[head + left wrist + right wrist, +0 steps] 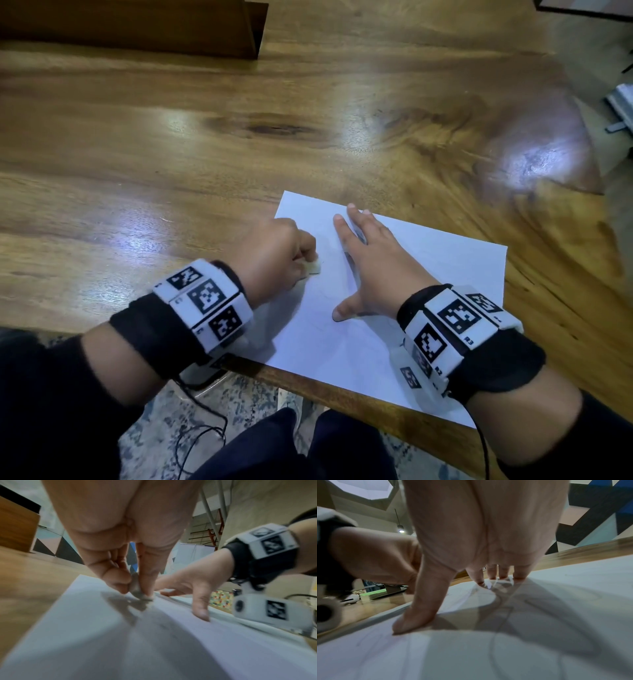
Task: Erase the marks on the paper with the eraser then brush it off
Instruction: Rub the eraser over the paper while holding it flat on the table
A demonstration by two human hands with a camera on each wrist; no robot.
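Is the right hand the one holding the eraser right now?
No, the left hand pinches the eraser against the paper, while the right hand lies flat with fingers spread, pinning the sheet.

a glossy wooden table (pixel 171 144) carries a white sheet of paper (pixel 428 260) under both hands, and a dark wooden box (pixel 137 27) far beyond the left hand.

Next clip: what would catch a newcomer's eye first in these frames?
The white paper lying at the near edge of the wooden table, with both hands on it. The right hand lies spread flat, pinning the sheet, while the left hand pinches a small eraser against the paper's left part. Faint pencil marks show under the right hand.
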